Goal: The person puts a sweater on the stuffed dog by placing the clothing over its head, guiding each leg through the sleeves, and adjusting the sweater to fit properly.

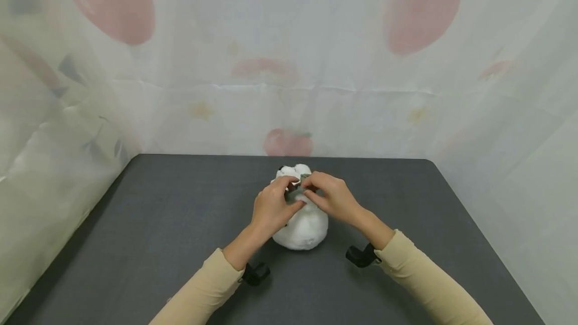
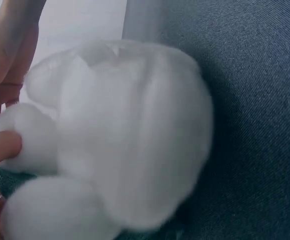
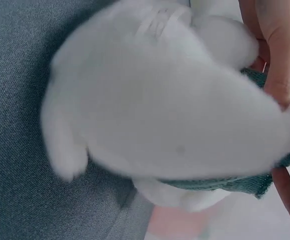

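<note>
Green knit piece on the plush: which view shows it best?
Right wrist. There the green knit piece wraps under the white plush toy, its weave visible, the right hand on it. Head view shows only a grey-green sliver between both hands. Left wrist shows just a dark edge behind the plush.

Bright, soft, even light from above, with no hard glare. Only faint shadows under the sleeves and the white plush toy [image 1: 301, 227] on the dark tabletop [image 1: 135, 245]. Head view fairly sharp at centre, slightly hazy, with wide-angle bending toward the edges. Both wrist views very close and out of focus: toy fur [image 2: 135, 135] washed to featureless white, fingers [image 3: 279, 55] blurred, tabletop weave crisper.
</note>
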